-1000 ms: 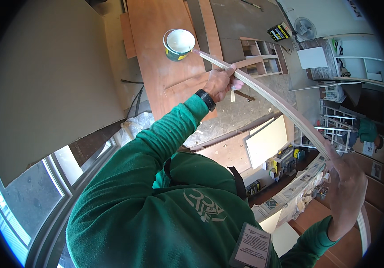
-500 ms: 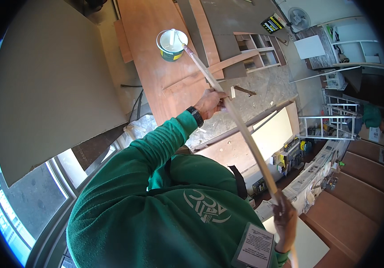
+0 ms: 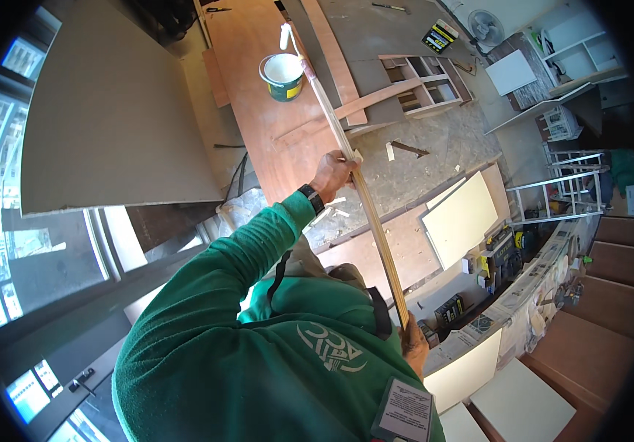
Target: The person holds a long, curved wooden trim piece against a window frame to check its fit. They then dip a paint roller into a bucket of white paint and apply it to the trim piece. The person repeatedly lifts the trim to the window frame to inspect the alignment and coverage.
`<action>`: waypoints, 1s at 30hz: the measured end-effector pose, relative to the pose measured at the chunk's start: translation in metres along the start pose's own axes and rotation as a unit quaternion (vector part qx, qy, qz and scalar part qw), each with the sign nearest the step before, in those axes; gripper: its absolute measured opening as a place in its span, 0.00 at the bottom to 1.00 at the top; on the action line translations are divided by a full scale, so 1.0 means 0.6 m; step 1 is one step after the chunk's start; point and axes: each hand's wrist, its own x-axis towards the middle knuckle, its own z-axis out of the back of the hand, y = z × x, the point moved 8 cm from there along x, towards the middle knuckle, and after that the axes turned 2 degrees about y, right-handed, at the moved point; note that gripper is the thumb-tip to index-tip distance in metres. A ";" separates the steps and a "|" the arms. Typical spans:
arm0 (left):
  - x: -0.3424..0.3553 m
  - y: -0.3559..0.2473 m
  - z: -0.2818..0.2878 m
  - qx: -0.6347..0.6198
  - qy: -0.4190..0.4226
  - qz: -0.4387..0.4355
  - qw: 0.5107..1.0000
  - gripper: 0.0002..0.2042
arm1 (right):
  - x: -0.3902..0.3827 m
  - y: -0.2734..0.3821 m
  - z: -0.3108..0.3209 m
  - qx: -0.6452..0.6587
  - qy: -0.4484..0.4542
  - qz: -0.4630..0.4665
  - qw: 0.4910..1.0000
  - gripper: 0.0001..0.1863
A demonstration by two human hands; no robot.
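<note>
A small white paint roller (image 3: 285, 37) is fixed to the far end of a long wooden pole (image 3: 373, 214). The roller is out of the paint, just beyond the rim of a green bucket (image 3: 284, 91) with white paint inside. Around the middle of the pole my left hand (image 3: 332, 177) is closed, a dark watch on its wrist. My right hand (image 3: 414, 345) grips the pole's near end, beside my body; its fingers are partly hidden. The bucket rests on a reddish wooden board, its wire handle lying to the left side.
A big grey panel (image 3: 122, 110) stands at the left by windows. An open wooden frame (image 3: 424, 85) lies ahead to the right. Pale panels (image 3: 461, 221) and a ladder (image 3: 560, 195) are at the right, where another person in green (image 3: 625, 169) stands.
The roller has come up out of the bucket. My right hand has moved up and left with the pole's near end, and the pole stands steeper across the view.
</note>
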 end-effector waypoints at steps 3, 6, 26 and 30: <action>-0.054 0.003 -0.012 0.012 -0.022 -0.007 1.000 0.18 | -0.020 0.017 -0.015 -0.013 -0.013 -0.007 1.000 0.27; -0.075 0.079 -0.011 -0.037 -0.018 0.046 0.998 0.21 | -0.022 0.015 -0.072 -0.026 0.026 -0.040 0.999 0.25; 0.001 0.210 0.151 0.190 -0.005 0.043 0.981 0.21 | -0.123 0.109 -0.308 0.490 0.210 -0.311 0.787 0.14; -0.004 0.227 0.188 0.236 -0.029 0.019 0.971 0.21 | -0.147 0.108 -0.355 0.583 0.278 -0.340 0.684 0.15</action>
